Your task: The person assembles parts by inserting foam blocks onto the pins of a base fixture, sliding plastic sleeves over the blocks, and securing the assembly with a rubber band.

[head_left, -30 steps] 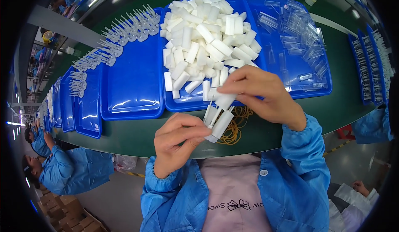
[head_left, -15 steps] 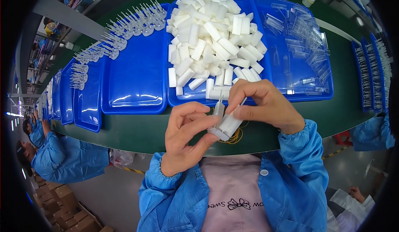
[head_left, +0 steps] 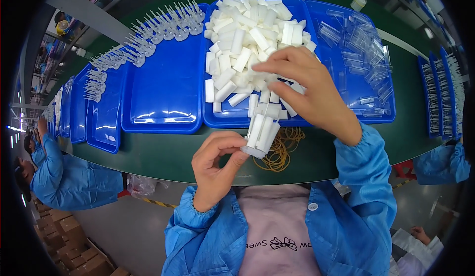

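My left hand (head_left: pixel 216 163) pinches the rim of a round clear plastic base (head_left: pixel 253 151) between thumb and fingers. White sponge-like blocks (head_left: pixel 256 131) stand upright on that base, with thin pins rising among them, so the piece leans slightly away from me. My right hand (head_left: pixel 312 90) is above the near right part of a heap of white blocks (head_left: pixel 242 53). Its thumb and fingers are spread apart, and nothing shows between them. The heap fills a blue tray (head_left: pixel 208 114), and my right fingers cover some of its blocks.
Rubber bands (head_left: pixel 288 147) lie in a yellow tangle before the trays. Clear plastic strips (head_left: pixel 366 53) fill the right blue tray (head_left: pixel 388 113). Pronged clear bases (head_left: pixel 180 26) line the left trays' far edge. Stacked trays (head_left: pixel 438 95) stand far right. A co-worker (head_left: pixel 74 182) sits left.
My right hand has left the piece and moved up and away over the heap, its fingers opening. My left hand still grips the base, which now stands with its blocks more exposed.
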`<action>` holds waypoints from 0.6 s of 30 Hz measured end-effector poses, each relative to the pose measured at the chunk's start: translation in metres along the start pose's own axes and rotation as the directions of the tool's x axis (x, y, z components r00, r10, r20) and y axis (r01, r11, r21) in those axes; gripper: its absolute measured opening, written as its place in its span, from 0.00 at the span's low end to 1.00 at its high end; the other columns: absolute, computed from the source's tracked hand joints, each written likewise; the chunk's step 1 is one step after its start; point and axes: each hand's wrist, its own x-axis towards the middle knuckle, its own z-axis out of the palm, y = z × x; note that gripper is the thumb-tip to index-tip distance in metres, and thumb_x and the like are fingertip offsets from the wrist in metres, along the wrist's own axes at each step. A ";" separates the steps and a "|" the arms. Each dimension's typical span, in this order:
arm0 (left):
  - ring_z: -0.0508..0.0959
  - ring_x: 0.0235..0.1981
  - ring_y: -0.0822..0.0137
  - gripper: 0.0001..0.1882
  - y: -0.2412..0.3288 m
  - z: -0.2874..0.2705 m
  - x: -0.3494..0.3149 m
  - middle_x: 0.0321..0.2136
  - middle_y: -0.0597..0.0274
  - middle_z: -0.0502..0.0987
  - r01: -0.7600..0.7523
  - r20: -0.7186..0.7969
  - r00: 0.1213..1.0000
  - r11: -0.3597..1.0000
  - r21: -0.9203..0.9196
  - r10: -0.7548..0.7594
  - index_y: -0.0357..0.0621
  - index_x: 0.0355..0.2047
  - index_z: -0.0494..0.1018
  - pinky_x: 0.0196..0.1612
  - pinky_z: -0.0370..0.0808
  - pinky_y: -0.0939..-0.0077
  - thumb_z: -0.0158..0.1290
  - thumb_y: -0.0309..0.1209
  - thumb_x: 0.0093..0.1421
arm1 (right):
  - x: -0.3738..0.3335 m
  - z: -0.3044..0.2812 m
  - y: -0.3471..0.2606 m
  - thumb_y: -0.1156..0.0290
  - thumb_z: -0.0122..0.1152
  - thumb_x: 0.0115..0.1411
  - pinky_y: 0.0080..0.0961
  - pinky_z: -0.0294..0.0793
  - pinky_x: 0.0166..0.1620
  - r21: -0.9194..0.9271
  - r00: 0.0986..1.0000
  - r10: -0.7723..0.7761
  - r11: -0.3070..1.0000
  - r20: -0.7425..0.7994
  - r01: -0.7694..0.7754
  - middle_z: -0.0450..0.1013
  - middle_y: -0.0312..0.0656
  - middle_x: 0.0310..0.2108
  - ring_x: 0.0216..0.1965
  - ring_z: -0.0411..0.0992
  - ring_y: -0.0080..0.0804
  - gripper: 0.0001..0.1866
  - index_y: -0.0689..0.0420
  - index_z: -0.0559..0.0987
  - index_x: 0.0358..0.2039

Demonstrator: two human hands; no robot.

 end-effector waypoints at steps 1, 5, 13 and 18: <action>0.77 0.36 0.70 0.09 0.000 0.000 0.000 0.37 0.56 0.75 0.008 -0.017 1.000 1.000 -0.010 -0.008 0.33 0.36 0.75 0.40 0.77 0.79 0.58 0.17 0.53 | 0.005 0.006 0.005 0.76 0.63 0.48 0.29 0.67 0.44 -0.241 0.997 -0.073 0.968 -0.009 0.069 0.71 0.41 0.40 0.41 0.69 0.37 0.16 0.52 0.81 0.40; 0.75 0.37 0.71 0.09 0.001 -0.003 -0.001 0.37 0.57 0.74 0.024 -0.060 0.998 1.000 0.006 -0.024 0.34 0.36 0.76 0.40 0.75 0.80 0.57 0.17 0.54 | 0.019 0.025 0.035 0.77 0.63 0.48 0.32 0.66 0.39 -0.570 0.970 -0.243 0.794 0.019 0.211 0.70 0.39 0.41 0.40 0.67 0.39 0.15 0.50 0.81 0.38; 0.76 0.32 0.66 0.09 0.000 -0.010 -0.004 0.33 0.57 0.76 -0.178 -0.070 0.978 0.962 0.209 0.196 0.37 0.33 0.79 0.35 0.73 0.78 0.60 0.18 0.49 | 0.003 0.006 0.001 0.75 0.59 0.54 0.25 0.70 0.40 0.036 0.987 0.005 0.999 -0.162 0.001 0.72 0.39 0.37 0.36 0.71 0.28 0.09 0.56 0.78 0.37; 0.76 0.30 0.65 0.12 0.010 -0.003 0.002 0.32 0.56 0.77 -0.381 0.057 0.924 0.888 0.257 0.379 0.39 0.32 0.80 0.31 0.73 0.77 0.62 0.16 0.45 | -0.013 -0.005 -0.008 0.73 0.53 0.61 0.22 0.72 0.44 0.804 0.920 0.379 0.513 0.101 -0.300 0.74 0.41 0.39 0.40 0.72 0.23 0.14 0.64 0.73 0.46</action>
